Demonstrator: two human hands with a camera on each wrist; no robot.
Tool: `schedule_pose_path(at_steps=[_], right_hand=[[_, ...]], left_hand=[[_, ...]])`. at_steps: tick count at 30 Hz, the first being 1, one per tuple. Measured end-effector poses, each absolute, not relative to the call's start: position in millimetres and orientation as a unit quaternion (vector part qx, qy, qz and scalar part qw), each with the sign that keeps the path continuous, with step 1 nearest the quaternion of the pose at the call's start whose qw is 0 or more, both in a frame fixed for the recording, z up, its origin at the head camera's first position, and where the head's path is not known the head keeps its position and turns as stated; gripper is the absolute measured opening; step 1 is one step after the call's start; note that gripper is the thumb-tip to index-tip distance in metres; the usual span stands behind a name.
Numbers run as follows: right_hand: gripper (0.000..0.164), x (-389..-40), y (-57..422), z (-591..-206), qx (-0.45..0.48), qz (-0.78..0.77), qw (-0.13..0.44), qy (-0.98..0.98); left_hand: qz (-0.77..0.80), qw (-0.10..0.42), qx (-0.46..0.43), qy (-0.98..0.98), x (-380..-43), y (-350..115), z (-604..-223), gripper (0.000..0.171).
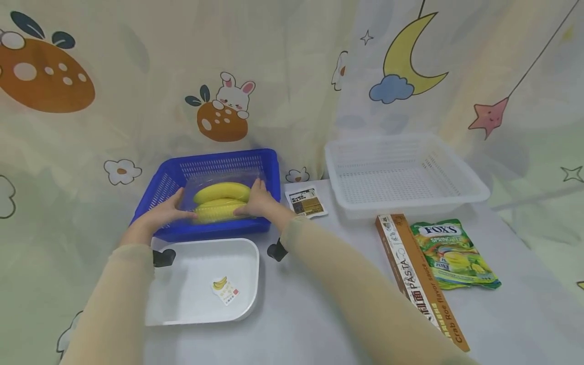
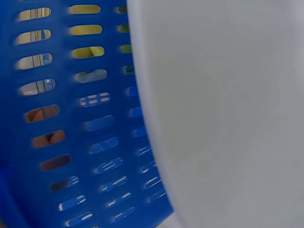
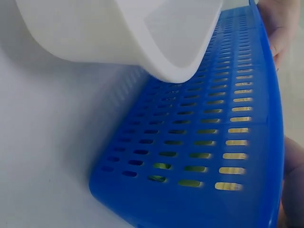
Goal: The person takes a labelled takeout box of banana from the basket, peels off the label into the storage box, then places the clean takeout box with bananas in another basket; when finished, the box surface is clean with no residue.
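Note:
Both hands reach into a blue slotted basket [image 1: 210,234] at the back left in the head view. Between them is a clear plastic box [image 1: 230,176] with a smooth, banana-like yellow piece [image 1: 223,191] and a bumpy, corn-like one [image 1: 214,211] inside. My left hand [image 1: 159,215] grips the box's left end, thumb toward the front. At the right end my right hand [image 1: 263,203] holds it, thumb in front and fingers behind. Slots of the basket wall [image 2: 102,128] show bits of yellow in the left wrist view. The basket also hides most of both hands in the right wrist view.
A white tray [image 1: 182,284] with a banana sticker stands before the basket. To the right are a small packet [image 1: 305,202], a white slotted basket [image 1: 410,203], a long pasta box [image 1: 420,279] and a green Fox's bag [image 1: 456,256]. A printed curtain [image 1: 292,101] hangs behind.

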State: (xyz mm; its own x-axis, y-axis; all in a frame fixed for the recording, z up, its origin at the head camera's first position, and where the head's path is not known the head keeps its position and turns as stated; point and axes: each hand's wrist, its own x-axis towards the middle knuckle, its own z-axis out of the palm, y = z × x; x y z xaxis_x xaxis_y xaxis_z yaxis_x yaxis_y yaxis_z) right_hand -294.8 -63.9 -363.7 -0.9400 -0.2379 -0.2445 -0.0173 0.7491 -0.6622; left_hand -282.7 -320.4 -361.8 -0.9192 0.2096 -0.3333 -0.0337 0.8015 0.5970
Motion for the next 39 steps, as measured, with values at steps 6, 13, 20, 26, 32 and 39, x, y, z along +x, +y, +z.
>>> schedule_pose_path(at_steps=[6,13,20,26,32,39], right_hand=[[0.111,-295,-66,-367,-0.061,-0.326,0.169,0.928],[0.117,-301,-69,-372,-0.047,-0.324,0.176,0.929],[0.113,-298,-69,-367,-0.043,-0.310,0.171,0.934],[0.115,-297,-66,-371,-0.053,-0.303,0.175,0.935],[0.110,-301,-58,-375,-0.075,-0.331,0.172,0.925],[0.103,-310,-49,-378,-0.112,-0.364,0.146,0.913]], left_hand=[[0.301,0.205,0.044,0.931,-286,-320,-366,0.107],[0.278,0.201,0.041,0.938,-288,-315,-366,0.111],[0.282,0.203,0.031,0.937,-290,-313,-365,0.110],[0.282,0.200,0.029,0.938,-290,-311,-371,0.110],[0.276,0.181,0.048,0.943,-294,-306,-374,0.109],[0.270,0.156,0.057,0.948,-300,-298,-370,0.111]])
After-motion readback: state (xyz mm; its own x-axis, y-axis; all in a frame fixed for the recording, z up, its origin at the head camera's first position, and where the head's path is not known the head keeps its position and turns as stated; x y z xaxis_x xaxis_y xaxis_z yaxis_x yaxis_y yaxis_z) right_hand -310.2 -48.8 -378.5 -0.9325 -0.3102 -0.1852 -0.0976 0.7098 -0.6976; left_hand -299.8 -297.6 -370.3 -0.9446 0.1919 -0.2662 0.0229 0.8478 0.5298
